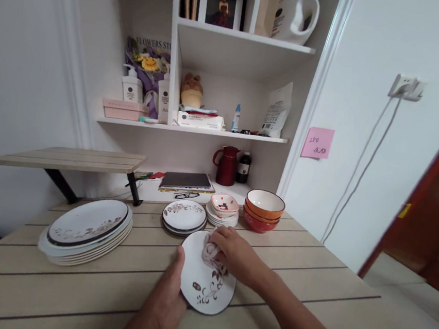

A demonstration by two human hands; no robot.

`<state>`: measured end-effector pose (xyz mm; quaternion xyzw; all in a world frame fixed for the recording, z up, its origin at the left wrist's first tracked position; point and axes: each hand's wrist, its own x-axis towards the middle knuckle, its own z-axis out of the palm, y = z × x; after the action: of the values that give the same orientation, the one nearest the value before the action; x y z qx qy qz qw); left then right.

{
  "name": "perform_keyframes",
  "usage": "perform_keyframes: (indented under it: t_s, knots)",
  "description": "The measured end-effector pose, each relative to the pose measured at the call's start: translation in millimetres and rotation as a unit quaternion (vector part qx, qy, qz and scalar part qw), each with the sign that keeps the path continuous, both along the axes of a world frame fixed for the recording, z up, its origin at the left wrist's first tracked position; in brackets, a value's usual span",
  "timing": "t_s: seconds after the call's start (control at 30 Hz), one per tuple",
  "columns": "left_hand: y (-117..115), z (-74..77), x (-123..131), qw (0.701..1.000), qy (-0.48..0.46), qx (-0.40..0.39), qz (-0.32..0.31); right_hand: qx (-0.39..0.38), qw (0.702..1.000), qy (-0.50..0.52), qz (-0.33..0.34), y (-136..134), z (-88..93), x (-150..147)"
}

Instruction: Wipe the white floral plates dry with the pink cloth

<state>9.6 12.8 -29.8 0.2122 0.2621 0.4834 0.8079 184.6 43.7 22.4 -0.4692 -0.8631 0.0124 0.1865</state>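
Observation:
A white plate (197, 271) with a dark rim and brown floral pattern is held tilted above the table, facing me. My left hand (170, 294) grips its left edge, thumb on the front and the other fingers hidden behind. My right hand (236, 254) is closed round a crumpled pale cloth (210, 250) and presses it on the upper right of the plate. Just beyond lies a short stack of similar patterned plates (184, 215). To its right stand small white plates (222, 220) with a pink-and-white square bowl (224, 205) on top.
Orange and red bowls (263, 210) are stacked at the back right of the slatted table (146, 281). Larger plates (87, 224) form a pile at left, near a raised wooden stand (72, 158). Behind are a dark red jug (227, 166), a laptop (186, 180) and glasses (186, 195).

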Motion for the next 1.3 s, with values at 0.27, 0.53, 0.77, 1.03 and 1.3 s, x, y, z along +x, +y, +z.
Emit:
perform_keyframes:
  t_s: [0.27, 0.53, 0.77, 1.03, 1.3]
  knots:
    - [-0.7, -1.7, -2.1, 0.999, -0.025, 0.006, -0.025, -0.117, 0.978, -0.133, 0.106, -30.4, 16.4, 2.7]
    - [3.9, 2.1, -0.3, 0.998, -0.055, 0.006, -0.038, -0.069, 0.982, 0.125, 0.127, -21.7, -6.9, -35.4]
    - [-5.7, 9.5, 2.1, 1.000, -0.027, 0.010, -0.013, 0.047, 0.989, 0.124, -0.066, 4.6, -7.0, -10.7]
    - [-2.2, 4.9, -1.4, 0.999, -0.034, -0.005, -0.019, -0.105, 0.992, -0.044, 0.046, -16.4, 12.3, 12.1]
    - [-6.6, 10.1, -2.5, 0.995, -0.060, 0.024, -0.070, -0.056, 0.978, 0.138, 0.148, -30.2, -6.3, -40.6]
